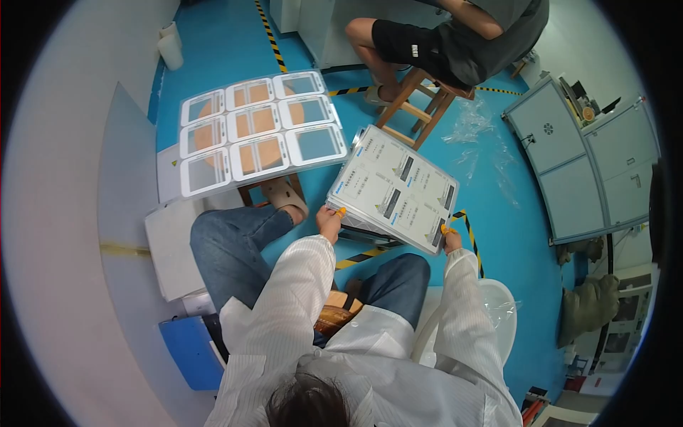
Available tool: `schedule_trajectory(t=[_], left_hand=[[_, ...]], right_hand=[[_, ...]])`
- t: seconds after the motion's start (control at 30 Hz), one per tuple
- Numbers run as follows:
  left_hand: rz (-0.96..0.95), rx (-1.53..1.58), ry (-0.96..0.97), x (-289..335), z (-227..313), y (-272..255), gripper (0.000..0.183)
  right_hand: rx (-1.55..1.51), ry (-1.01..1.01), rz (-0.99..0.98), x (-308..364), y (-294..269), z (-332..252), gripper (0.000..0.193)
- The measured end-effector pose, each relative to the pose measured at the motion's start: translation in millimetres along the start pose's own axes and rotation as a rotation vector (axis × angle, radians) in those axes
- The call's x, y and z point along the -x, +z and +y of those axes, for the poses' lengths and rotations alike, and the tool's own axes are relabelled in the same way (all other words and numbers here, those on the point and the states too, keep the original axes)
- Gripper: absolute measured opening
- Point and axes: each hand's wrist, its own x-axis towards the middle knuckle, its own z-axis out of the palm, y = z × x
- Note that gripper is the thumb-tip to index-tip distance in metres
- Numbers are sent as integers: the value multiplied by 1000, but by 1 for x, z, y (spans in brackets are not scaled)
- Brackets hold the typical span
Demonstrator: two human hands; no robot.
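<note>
A stack of pale grey printed sheets (398, 183) with clear edges lies in front of me, tilted. At its near left corner, my left hand (329, 222) is closed on the edge of the top sheet. My right hand (452, 240) pinches the near right corner. Orange covers show on fingertips of both hands. To the left, a clear sheet with white-framed windows (256, 128) rests flat on a round wooden stool (255, 94) that shows through it. How many sheets my fingers hold is hidden.
Another person (441, 50) sits on a wooden stool (409, 107) at the far side. Grey cabinets (562, 164) stand at the right, with crumpled clear film (477, 135) on the blue floor before them. A white box (178, 249) and a blue case (191, 354) are beside my left leg.
</note>
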Motion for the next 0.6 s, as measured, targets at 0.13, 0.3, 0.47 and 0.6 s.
schedule_trajectory(t=[0.13, 0.3, 0.47, 0.6], left_hand=[[76, -40, -9, -22, -7, 44, 40], [157, -320, 38, -27, 0, 46, 46], [116, -330, 4, -26, 12, 57, 49], [76, -414, -39, -26, 20, 68, 49]], right_hand=[[-58, -56, 89, -16, -32, 9, 25], [-68, 78, 60, 16, -24, 34, 25], [-168, 53, 24, 19, -31, 23, 27], [-237, 29, 26, 21, -34, 19, 27]])
